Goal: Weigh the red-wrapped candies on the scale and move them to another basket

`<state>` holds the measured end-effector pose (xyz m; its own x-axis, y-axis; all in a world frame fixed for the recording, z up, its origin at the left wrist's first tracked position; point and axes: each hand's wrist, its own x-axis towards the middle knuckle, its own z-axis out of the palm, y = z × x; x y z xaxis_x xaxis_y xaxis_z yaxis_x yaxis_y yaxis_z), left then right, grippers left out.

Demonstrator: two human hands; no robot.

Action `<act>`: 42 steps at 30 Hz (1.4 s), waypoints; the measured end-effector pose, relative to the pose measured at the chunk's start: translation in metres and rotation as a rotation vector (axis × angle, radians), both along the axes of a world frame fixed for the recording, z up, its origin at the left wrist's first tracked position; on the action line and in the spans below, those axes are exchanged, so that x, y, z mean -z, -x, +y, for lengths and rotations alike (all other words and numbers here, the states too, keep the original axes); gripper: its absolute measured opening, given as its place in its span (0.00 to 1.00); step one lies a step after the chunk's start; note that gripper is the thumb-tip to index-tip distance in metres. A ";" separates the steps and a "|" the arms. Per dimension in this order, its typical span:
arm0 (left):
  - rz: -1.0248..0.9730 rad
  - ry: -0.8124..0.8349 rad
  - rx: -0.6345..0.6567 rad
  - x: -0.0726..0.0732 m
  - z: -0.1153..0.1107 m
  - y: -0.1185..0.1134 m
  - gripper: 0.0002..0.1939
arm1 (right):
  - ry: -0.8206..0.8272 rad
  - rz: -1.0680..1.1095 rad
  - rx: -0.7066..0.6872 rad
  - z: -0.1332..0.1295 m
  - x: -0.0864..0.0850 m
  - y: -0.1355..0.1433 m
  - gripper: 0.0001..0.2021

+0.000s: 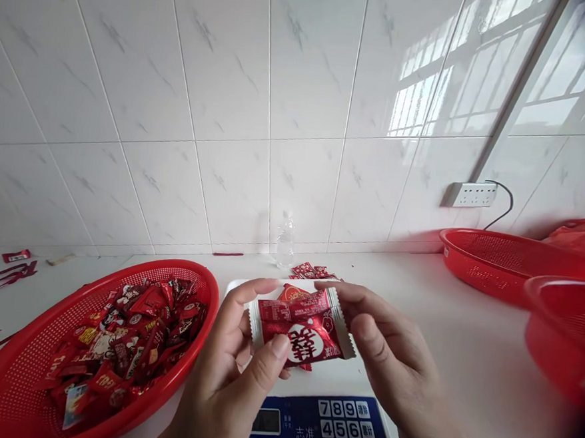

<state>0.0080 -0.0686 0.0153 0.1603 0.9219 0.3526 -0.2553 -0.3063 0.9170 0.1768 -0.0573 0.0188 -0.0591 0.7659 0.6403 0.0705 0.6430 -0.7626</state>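
left hand: the person's bare left hand (pixel 232 368) is curled round the left side of a small red, pillow-shaped sweet packet with pale zigzag ends (pixel 306 317); its thumb presses the printed front, other fingers bent behind.
right hand: the bare right hand (pixel 397 360) curves about the packet's other end, index finger along the top edge, thumb beside the pale crimp; whether it pinches cannot be told.
held packet: between the two sets of fingers, printed side up, with large white characters.
second wrapper: a red wrapper with gold print (pixel 295 292) shows just beyond the held packet, mostly hidden; whether held or lying down is unclear.
scale: a white electronic scale with a blue number-key panel (pixel 309 410), below the fingers, its panel on the near side.
full basket: a big red perforated plastic basket (pixel 22 360), left of the left fingers, with a heap of mixed, mostly red wrapped sweets (pixel 134 328).
beyond the fingertips: a clear plastic bottle (pixel 285 242) upright near the white tiled wall (pixel 311 100), and small red patterned packets (pixel 313 270) lying nearer.
far right of the fingers: two red plastic baskets (pixel 489 267) (pixel 561 318).
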 end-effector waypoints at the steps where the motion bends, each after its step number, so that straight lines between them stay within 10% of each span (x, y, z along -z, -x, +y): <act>1: 0.037 -0.025 -0.024 0.000 0.000 -0.001 0.20 | 0.026 0.000 -0.029 0.000 0.000 0.000 0.12; 8: 0.062 -0.408 -0.343 -0.004 0.008 0.003 0.22 | -0.011 -0.109 0.259 0.008 -0.006 -0.014 0.09; 14: -0.061 -0.454 -0.353 -0.011 0.004 0.013 0.20 | 0.252 -0.766 0.378 0.032 0.006 -0.030 0.17; 25: -0.162 -0.435 -0.398 -0.022 -0.005 0.024 0.19 | 0.267 -1.203 0.043 0.062 0.061 0.002 0.38; 42: -0.162 -0.461 -0.382 -0.024 -0.020 0.023 0.19 | -0.077 -1.234 0.374 0.082 0.063 -0.024 0.12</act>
<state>-0.0148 -0.0890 0.0393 -0.2399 0.6508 0.7204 -0.1742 -0.7589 0.6275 0.2007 0.0246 -0.0445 -0.4307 0.8282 0.3586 0.8821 0.4703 -0.0268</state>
